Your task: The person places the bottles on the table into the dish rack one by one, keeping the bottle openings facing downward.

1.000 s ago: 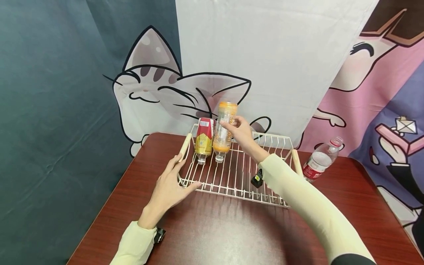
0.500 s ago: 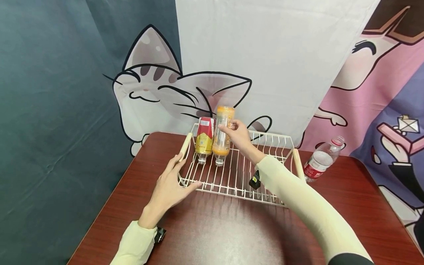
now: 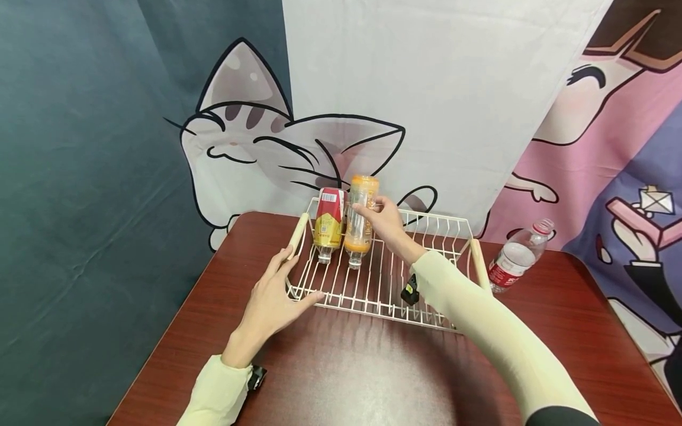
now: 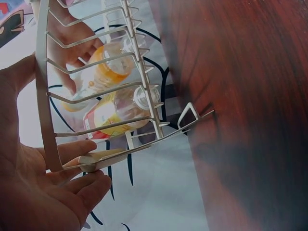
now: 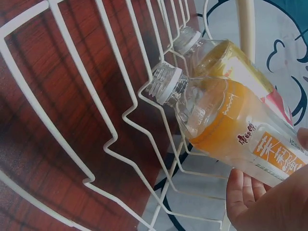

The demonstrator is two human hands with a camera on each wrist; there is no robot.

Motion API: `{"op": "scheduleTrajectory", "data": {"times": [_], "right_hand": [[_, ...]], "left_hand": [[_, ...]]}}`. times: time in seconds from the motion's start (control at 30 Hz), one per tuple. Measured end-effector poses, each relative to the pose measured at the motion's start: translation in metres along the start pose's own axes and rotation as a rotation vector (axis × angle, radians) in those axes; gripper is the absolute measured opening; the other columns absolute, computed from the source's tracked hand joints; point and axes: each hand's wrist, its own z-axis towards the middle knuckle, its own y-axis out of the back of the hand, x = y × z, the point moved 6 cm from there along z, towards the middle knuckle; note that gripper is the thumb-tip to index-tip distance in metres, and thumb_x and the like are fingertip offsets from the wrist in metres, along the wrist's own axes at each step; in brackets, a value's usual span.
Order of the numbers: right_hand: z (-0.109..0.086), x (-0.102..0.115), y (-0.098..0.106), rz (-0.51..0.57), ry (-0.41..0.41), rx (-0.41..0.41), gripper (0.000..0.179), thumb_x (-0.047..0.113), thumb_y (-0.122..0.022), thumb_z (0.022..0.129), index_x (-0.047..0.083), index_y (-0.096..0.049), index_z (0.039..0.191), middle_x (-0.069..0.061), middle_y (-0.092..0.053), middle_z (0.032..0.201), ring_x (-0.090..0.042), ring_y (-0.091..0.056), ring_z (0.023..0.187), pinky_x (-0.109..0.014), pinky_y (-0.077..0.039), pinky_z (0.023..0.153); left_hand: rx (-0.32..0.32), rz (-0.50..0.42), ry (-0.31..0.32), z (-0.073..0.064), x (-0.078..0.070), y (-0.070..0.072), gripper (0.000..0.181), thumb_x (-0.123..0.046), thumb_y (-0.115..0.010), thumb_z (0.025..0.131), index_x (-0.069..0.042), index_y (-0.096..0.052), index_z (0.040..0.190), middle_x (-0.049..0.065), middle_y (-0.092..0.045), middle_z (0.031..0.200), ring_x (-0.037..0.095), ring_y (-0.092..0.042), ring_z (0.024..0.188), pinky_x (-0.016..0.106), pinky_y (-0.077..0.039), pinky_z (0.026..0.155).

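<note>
My right hand grips an upside-down clear bottle with an orange label, thumb on one side and fingers on the other. The bottle leans in a white wire dish rack, its open neck down among the wires. Beside it, on its left, a bottle with a red and yellow label also leans neck down. My left hand rests at the rack's left front corner, fingers extended at the pale wooden handle and thumb spread to the front rail.
A clear bottle with a red label stands uncapped to the right of the rack, near its right wooden handle. The rack stands on a dark red wooden table. Behind it hangs a cartoon-printed curtain.
My right hand has lowered the orange-labelled bottle, so its neck sits further down among the rack wires. The left hand and the other bottles have stayed put.
</note>
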Motion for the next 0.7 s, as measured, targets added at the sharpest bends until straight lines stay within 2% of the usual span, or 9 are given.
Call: {"op": "scheduleTrajectory", "data": {"times": [0.5, 0.6, 0.63, 0.7], "right_hand": [[0.009, -0.015, 0.001, -0.139, 0.023, -0.038, 0.066, 0.050, -0.078, 0.102, 0.001, -0.065, 0.144, -0.019, -0.072, 0.127, -0.031, -0.071, 0.106, -0.045, -0.061, 0.093], [0.015, -0.018, 0.002, -0.153, 0.005, -0.033, 0.069, 0.052, -0.079, 0.101, -0.001, -0.066, 0.144, -0.021, -0.073, 0.128, -0.033, -0.072, 0.109, -0.048, -0.061, 0.095], [0.025, -0.028, 0.004, -0.139, 0.016, -0.026, 0.071, 0.057, -0.080, 0.098, 0.001, -0.068, 0.141, -0.018, -0.074, 0.125, -0.030, -0.072, 0.106, -0.045, -0.062, 0.093], [0.033, -0.034, 0.005, -0.147, 0.007, -0.024, 0.073, 0.059, -0.081, 0.096, 0.000, -0.070, 0.138, -0.018, -0.076, 0.122, -0.030, -0.073, 0.103, -0.045, -0.062, 0.091]], "left_hand": [[0.010, 0.003, 0.009, -0.002, 0.001, 0.001, 0.101, -0.060, -0.091, 0.085, 0.000, -0.057, 0.160, 0.008, -0.041, 0.176, 0.039, -0.051, 0.154, 0.068, -0.052, 0.109], [0.008, -0.001, 0.008, -0.002, 0.000, 0.000, 0.102, -0.061, -0.091, 0.085, 0.000, -0.058, 0.159, 0.008, -0.041, 0.176, 0.038, -0.050, 0.155, 0.068, -0.052, 0.110], [0.008, -0.003, 0.006, -0.001, 0.000, 0.000, 0.102, -0.061, -0.091, 0.085, 0.000, -0.057, 0.159, 0.008, -0.041, 0.176, 0.038, -0.050, 0.155, 0.068, -0.052, 0.110], [0.009, -0.006, 0.005, -0.001, -0.001, 0.001, 0.103, -0.061, -0.091, 0.085, 0.000, -0.057, 0.160, 0.008, -0.041, 0.176, 0.038, -0.050, 0.155, 0.067, -0.051, 0.111]]}}
